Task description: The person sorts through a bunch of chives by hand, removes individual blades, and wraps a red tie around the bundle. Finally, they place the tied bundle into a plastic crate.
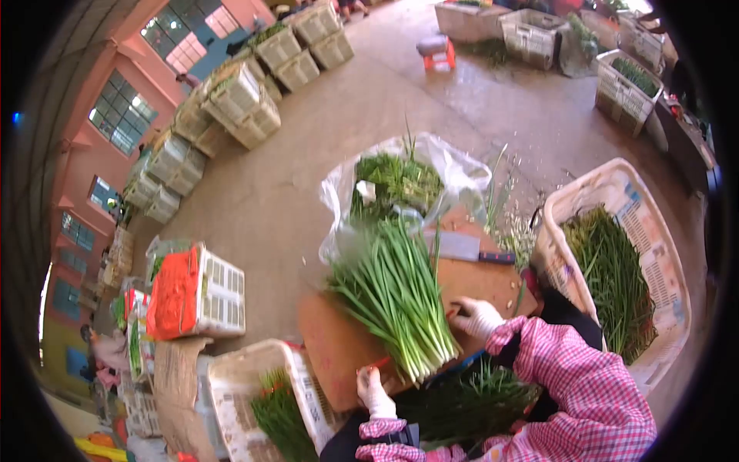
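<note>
A large bunch of green stalks [396, 289] with white ends lies on a brown board [323, 339], the white ends toward me. My left hand [374, 391], in a pale glove with bare fingertips, is closed at the near left of the bunch, its fingertips on a red strip [379, 363]. Right of the white ends is my right hand [475, 316], gloved alike, with fingers bent together near a small red bit. Whether it grips that bit is unclear. Behind the bunch, a cleaver [458, 246] with a dark handle lies on the board.
An open clear plastic bag [462, 165] of greens stands beyond the board. Crates of greens stand at the right [677, 285] and lower left [231, 369]. A white crate [225, 296] with red cloth is at left. Stacked crates [250, 115] line the far left.
</note>
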`<state>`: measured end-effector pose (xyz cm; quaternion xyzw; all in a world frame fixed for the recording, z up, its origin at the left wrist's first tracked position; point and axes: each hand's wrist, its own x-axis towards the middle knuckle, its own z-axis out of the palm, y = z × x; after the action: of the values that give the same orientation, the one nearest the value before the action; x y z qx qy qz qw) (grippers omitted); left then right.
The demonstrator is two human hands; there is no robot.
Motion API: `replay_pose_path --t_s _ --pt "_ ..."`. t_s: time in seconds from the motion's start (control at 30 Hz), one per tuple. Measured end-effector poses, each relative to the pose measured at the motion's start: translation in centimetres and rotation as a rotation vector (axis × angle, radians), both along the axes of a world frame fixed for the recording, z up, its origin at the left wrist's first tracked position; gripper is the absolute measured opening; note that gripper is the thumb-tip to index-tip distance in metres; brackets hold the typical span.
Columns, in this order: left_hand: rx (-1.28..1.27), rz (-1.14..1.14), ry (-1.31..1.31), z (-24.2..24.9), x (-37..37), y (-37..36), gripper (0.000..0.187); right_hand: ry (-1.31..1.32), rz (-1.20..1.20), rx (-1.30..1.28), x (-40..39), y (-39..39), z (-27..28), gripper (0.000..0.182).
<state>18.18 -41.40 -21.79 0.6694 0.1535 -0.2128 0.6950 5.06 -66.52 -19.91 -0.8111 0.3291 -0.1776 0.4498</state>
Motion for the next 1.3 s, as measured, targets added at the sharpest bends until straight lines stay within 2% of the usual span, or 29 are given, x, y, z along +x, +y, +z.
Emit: replay_pose_path --t_s 0.07,0.13,0.27,0.43,0.5,0.53,0.57,0.6,0.63,0.67,0.73,0.8,0.87,0.9,0.93,1.07,1.13,1.23,1.3 --pt "-0.009 -0.070 0.034 -0.5 1.0 -0.9 0.041 -0.082 0.048 -0.032 0.9 -0.3 -1.7 0.028" --pt "-0.022 -0.041 -0.110 -4.2 2.3 -1.5 0.033 -0.014 -0.004 0.000 1.4 -0.2 -1.7 0.024" --pt "0.212 -0.146 -0.206 -8.3 4.1 -0.3 0.035 0.157 -0.017 0.103 1.9 -0.7 -2.7 0.028" --pt "0.229 -0.153 -0.226 -7.2 4.2 -0.6 0.035 0.226 0.012 0.013 1.9 -1.0 -2.4 0.027" --pt "0.355 -0.164 -0.300 -6.3 3.7 -0.9 0.031 0.214 -0.016 -0.048 2.2 -1.1 -2.7 0.025" --pt "0.359 -0.156 -0.419 -6.1 3.4 -1.1 0.024 0.202 -0.046 -0.109 2.0 -0.8 -2.6 0.024" --pt "0.413 -0.114 -0.590 -3.2 2.6 -2.0 0.027 0.130 -0.051 -0.144 1.9 -0.8 -2.7 0.022" --pt "0.461 -0.265 -0.612 -2.8 3.3 -1.2 0.026 0.068 -0.051 -0.170 1.9 -1.0 -2.7 0.021" --pt "0.519 -0.296 -0.665 -2.7 3.5 -0.8 0.026 -0.039 -0.069 -0.163 1.9 -0.9 -2.5 0.017" --pt "0.490 -0.288 -0.677 -1.7 3.4 -1.0 0.026 -0.111 -0.071 -0.131 1.8 -0.9 -2.7 0.015" --pt "0.596 -0.354 -0.609 -1.1 3.7 -0.5 0.028 -0.111 -0.064 -0.105 1.8 -1.0 -3.1 0.016" --pt "0.537 -0.294 -0.599 -3.3 4.1 0.4 0.030 -0.136 -0.072 0.118 1.8 -1.0 -4.2 0.016" --pt "0.161 -0.076 -0.143 -1.9 3.3 0.0 0.030 -0.074 -0.057 0.273 1.9 -1.4 -4.5 0.017" --pt "0.090 -0.077 -0.111 -1.8 3.0 0.4 0.031 -0.057 -0.037 0.236 1.9 -1.5 -4.2 0.018" --pt "0.067 -0.002 -0.064 -1.1 2.4 0.2 0.024 -0.062 -0.041 0.261 1.9 -1.5 -4.3 0.018" --pt "-0.053 0.209 0.006 -2.1 -0.7 0.2 0.027 -0.060 -0.029 0.246 1.8 -1.7 -5.3 0.018" --pt "-0.215 0.381 0.069 -1.2 -2.1 -0.4 0.028 -0.050 -0.026 0.231 1.6 -2.0 -5.9 0.018" --pt "-0.388 0.436 0.274 -1.8 -3.4 -0.5 0.031 -0.099 -0.010 0.204 1.8 -1.9 -5.9 0.018" --pt "-0.353 0.330 0.244 -1.6 -3.0 -0.8 0.032 -0.053 -0.032 0.275 1.9 -1.8 -4.9 0.019"
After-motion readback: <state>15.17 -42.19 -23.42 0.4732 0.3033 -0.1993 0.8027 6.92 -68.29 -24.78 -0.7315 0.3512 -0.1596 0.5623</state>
